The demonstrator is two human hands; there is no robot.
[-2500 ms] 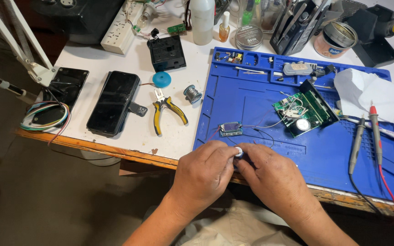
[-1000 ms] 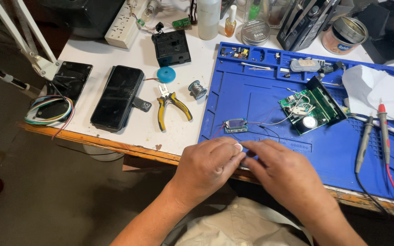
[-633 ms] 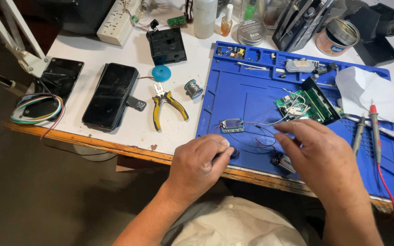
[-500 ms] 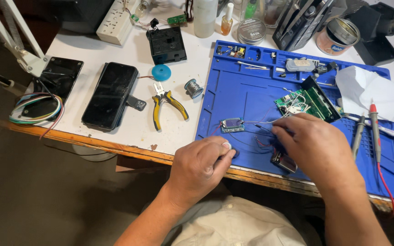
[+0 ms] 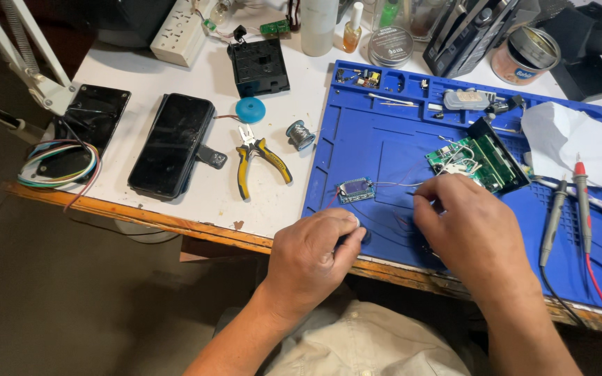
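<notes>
Yellow-handled pliers (image 5: 262, 159) beside a black phone (image 5: 172, 145).

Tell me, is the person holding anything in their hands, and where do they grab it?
The left hand pinches a small dark object at its end; what it is cannot be told. The right hand pinches a thin wire at its end.

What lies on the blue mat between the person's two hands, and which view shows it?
In the head view, between the left hand and right hand, the blue mat carries only a few thin wires; the small blue circuit board sits just beyond that gap.
</notes>
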